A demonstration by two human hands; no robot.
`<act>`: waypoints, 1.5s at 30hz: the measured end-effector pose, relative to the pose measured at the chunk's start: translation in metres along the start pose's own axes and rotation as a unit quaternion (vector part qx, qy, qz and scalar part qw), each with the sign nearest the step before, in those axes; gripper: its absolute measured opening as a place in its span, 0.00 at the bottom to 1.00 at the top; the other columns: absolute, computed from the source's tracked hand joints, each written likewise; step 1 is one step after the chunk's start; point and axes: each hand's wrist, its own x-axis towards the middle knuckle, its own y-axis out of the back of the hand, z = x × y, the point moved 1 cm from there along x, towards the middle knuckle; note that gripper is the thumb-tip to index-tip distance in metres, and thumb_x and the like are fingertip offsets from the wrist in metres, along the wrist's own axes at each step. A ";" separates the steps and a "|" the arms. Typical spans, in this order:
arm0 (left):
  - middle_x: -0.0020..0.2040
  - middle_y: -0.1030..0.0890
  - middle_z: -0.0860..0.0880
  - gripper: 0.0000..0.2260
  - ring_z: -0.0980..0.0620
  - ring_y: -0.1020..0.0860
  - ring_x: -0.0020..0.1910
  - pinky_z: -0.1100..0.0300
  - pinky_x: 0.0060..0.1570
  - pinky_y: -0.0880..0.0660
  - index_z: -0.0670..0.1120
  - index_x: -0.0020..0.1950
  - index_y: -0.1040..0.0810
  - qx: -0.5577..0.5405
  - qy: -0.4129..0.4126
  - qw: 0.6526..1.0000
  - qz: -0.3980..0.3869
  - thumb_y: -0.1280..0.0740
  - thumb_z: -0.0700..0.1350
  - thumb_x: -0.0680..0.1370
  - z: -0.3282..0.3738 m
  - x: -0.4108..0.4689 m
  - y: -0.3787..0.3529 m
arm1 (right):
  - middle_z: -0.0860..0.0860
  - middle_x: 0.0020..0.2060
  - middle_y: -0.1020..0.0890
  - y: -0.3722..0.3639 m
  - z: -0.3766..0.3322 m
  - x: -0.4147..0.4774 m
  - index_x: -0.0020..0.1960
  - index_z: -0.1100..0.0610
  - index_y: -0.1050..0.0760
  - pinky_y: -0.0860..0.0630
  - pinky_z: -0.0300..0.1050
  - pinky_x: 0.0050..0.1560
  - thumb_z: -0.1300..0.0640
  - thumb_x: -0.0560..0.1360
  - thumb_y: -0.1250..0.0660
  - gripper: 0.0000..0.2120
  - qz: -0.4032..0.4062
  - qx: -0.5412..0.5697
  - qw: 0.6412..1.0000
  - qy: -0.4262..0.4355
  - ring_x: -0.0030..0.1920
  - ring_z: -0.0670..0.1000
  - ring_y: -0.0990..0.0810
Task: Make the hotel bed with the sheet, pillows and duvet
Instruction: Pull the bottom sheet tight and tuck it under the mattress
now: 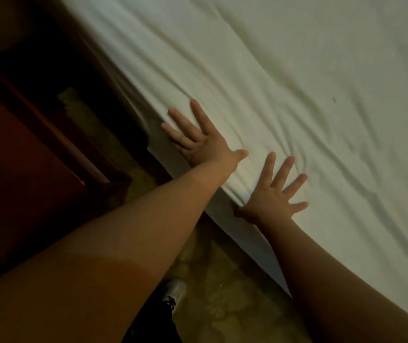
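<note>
A white sheet (pixel 297 82) covers the bed and fills the upper right of the head view, with creases fanning out near the bed's edge. My left hand (pixel 199 137) lies flat on the sheet at that edge, fingers spread and straight. My right hand (pixel 273 194) presses flat on the sheet just to the right, fingers also spread, thumb at the mattress side. Neither hand grips any fabric. No pillows or duvet are in view.
A dark wooden bedside cabinet (pixel 37 169) stands at the left, close to the bed. Patterned carpet (pixel 217 293) runs between the cabinet and the mattress side. A white shoe (pixel 175 290) shows below my left arm.
</note>
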 end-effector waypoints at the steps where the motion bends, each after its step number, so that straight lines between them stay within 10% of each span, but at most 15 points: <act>1: 0.69 0.77 0.33 0.66 0.30 0.75 0.68 0.38 0.72 0.62 0.45 0.71 0.78 0.030 -0.011 0.999 -0.008 0.27 0.68 0.63 0.001 -0.004 -0.009 | 0.51 0.66 0.84 -0.002 0.007 0.000 0.66 0.45 0.86 0.55 0.79 0.66 0.43 0.60 0.20 0.74 -0.015 -0.005 1.000 0.001 0.70 0.66 0.77; 13: 0.68 0.78 0.32 0.75 0.35 0.76 0.69 0.34 0.69 0.66 0.46 0.68 0.82 0.146 0.091 0.985 0.001 0.24 0.71 0.50 0.019 0.006 -0.036 | 0.63 0.64 0.83 -0.008 0.024 0.029 0.65 0.53 0.87 0.70 0.79 0.60 0.36 0.57 0.22 0.76 -0.087 -0.040 0.992 0.078 0.64 0.72 0.80; 45: 0.71 0.75 0.34 0.74 0.38 0.73 0.72 0.36 0.70 0.66 0.47 0.71 0.78 0.189 0.109 0.976 0.000 0.25 0.73 0.51 0.024 0.004 -0.041 | 0.63 0.67 0.81 -0.028 0.024 0.038 0.65 0.53 0.86 0.69 0.79 0.61 0.37 0.57 0.24 0.73 -0.032 -0.027 0.996 0.077 0.65 0.73 0.79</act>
